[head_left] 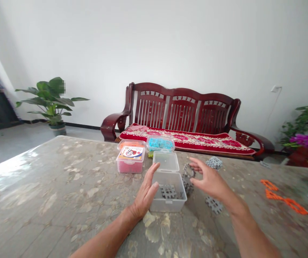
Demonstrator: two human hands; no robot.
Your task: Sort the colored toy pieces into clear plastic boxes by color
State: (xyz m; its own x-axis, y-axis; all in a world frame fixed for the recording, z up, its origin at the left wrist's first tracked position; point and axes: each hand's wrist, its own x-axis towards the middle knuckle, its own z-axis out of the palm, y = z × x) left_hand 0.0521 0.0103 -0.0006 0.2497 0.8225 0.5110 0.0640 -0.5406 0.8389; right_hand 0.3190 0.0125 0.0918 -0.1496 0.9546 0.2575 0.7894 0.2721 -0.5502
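An open clear plastic box [167,206] stands in front of me, its lid [166,161] folded back and a grey interlocking building piece [168,191] inside with smaller bits. My left hand [146,190] lies along the box's left side, fingers stretched and thumb over the rim. To the right of the box, my right hand [209,179] is open, thumb and fingers apart. Just left of its fingertips are a grey ring-shaped piece [189,170] and more dark grey pieces [188,187]; whether it touches them I cannot tell. A flat grey piece [214,205] lies below that hand.
Behind the box stand a pink-filled box [130,167] with a label and a blue-filled box [160,144]. Another grey cluster [214,162] sits beyond my right hand. Orange pieces [285,199] lie on the cloth-covered table [89,208] at right. A wooden bench [183,107] is behind.
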